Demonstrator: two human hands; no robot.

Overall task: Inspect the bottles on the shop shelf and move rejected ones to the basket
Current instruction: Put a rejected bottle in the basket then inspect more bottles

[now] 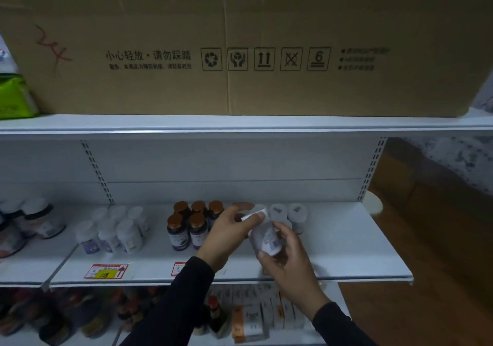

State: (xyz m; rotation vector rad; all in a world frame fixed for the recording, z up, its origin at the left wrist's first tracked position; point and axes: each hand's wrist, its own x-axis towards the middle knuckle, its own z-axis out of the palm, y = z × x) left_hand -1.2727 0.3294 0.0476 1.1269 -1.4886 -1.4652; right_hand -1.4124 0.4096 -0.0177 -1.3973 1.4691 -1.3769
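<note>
A white bottle (264, 235) with a white cap is tilted in the air above the middle shelf (346, 252). My left hand (226, 232) grips its cap end and my right hand (286, 260) grips its base from below. Behind the hands stand more white-capped bottles (289, 213). To their left is a group of dark bottles with copper caps (190, 221), and further left a group of white bottles with purple labels (114, 232). No basket is in view.
A large cardboard box (253, 47) fills the top shelf, next to a green pack (16, 95). Dark jars (32, 220) stand at the far left. Price tags (106, 271) hang on the shelf edge. Boxes and bottles (250, 319) fill the lower shelf. A brown floor (440, 265) lies to the right.
</note>
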